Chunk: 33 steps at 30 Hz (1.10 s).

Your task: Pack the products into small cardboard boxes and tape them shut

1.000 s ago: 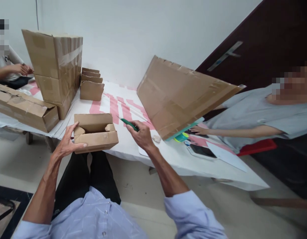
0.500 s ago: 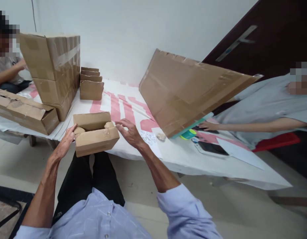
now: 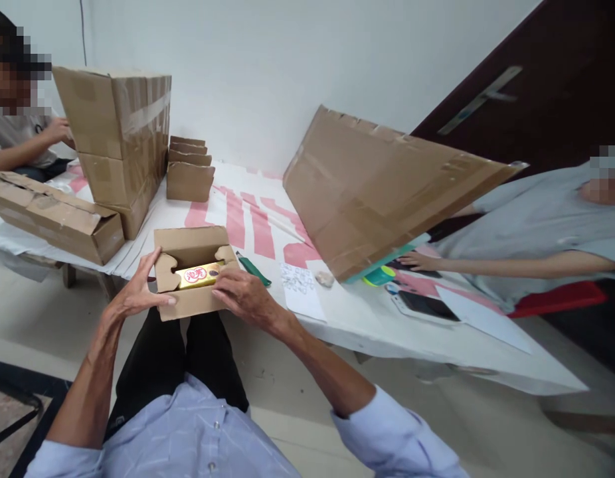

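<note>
An open cardboard box (image 3: 188, 307) is tilted toward me at the table's front edge, above my lap. Inside it lies a yellow snack carton (image 3: 198, 275) with red lettering, between the folded-in end flaps. My left hand (image 3: 141, 289) grips the box's left end, thumb on the front wall and fingers up the side. My right hand (image 3: 245, 292) has its fingers curled over the right part of the front wall, close to the carton's right end; its fingertips are partly hidden. Just beyond that hand, a slim green object (image 3: 255, 271) lies on the cloth.
Stacked cartons (image 3: 133, 146) and a long box (image 3: 63, 216) stand at left, with several small upright boxes (image 3: 190, 180) behind. A large cardboard panel (image 3: 387, 186) leans at right. A printed sheet (image 3: 302, 292) and a phone (image 3: 430, 307) lie nearer. People sit on both sides.
The box has tipped toward me, so the yellow carton inside shows. My right hand has moved left onto the front wall, uncovering the green object. My left thumb now presses the front.
</note>
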{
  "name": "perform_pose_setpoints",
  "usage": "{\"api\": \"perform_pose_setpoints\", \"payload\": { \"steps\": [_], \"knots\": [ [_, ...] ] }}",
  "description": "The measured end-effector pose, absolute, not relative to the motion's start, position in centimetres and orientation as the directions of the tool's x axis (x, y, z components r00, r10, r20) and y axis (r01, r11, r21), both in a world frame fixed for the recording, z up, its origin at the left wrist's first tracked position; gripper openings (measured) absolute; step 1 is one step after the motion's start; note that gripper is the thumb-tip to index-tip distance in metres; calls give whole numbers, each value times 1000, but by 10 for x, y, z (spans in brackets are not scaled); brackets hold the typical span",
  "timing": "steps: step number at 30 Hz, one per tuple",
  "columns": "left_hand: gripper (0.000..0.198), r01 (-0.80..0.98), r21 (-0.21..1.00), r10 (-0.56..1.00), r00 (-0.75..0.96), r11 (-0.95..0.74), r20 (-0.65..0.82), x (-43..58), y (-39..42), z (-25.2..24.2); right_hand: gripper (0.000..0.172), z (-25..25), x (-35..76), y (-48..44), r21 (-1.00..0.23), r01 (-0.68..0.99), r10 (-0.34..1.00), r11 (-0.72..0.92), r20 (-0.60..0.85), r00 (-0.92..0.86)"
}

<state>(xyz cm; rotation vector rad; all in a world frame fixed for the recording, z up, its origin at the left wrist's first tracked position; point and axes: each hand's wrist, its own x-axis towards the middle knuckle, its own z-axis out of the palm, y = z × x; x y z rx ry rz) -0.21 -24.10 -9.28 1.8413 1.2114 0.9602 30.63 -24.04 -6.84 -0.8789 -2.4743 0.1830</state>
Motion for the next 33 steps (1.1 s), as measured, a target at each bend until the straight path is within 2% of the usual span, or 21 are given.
{"api": "perform_pose_setpoints", "payload": {
  "steps": [3, 4, 8, 11, 13, 15, 17, 19, 23, 26, 29, 33],
  "knots": [
    [138, 407, 859, 932, 309, -311, 191, -1, -242, -92, 12, -59, 292, -219, -234, 625, 666, 744, 328, -670],
    [139, 413, 854, 931, 311, -315, 193, -1, -243, -92, 13, -55, 288, -212, -219, 643, 679, 734, 285, -677],
    [139, 424, 841, 926, 312, -335, 211, -2, -243, -93, 45, -39, 279, -188, -190, 690, 711, 698, 66, -700],
    [141, 406, 847, 917, 342, -343, 207, -2, -243, -94, 55, -31, 277, -180, -164, 701, 701, 694, -70, -710],
    [142, 394, 852, 910, 364, -344, 199, -2, -243, -95, 54, -30, 277, -179, -158, 702, 695, 694, -105, -711],
    [141, 387, 856, 909, 366, -344, 200, -2, -242, -96, 43, -32, 277, -180, -149, 686, 677, 712, -112, -727],
    [138, 385, 858, 916, 344, -340, 208, -1, -240, -98, 30, -34, 279, -183, -141, 653, 650, 745, -71, -757],
    [135, 380, 866, 928, 304, -325, 214, -1, -234, -99, 27, -32, 284, -184, -175, 621, 636, 764, 42, -771],
    [132, 367, 882, 944, 253, -297, 213, -2, -205, -98, 39, -10, 306, -181, -379, 538, 657, 753, 378, -652],
    [132, 402, 859, 944, 218, -317, 247, 0, -170, -93, 46, 16, 322, -176, -458, 491, 669, 741, 564, -484],
    [120, 444, 829, 938, 214, -341, 271, 4, -138, -84, 50, 36, 333, -171, -479, 506, 682, 718, 631, -370],
    [107, 502, 791, 937, 193, -350, 292, 2, -130, -68, 55, 40, 341, -170, -584, 478, 750, 656, 575, -326]
  ]
}}
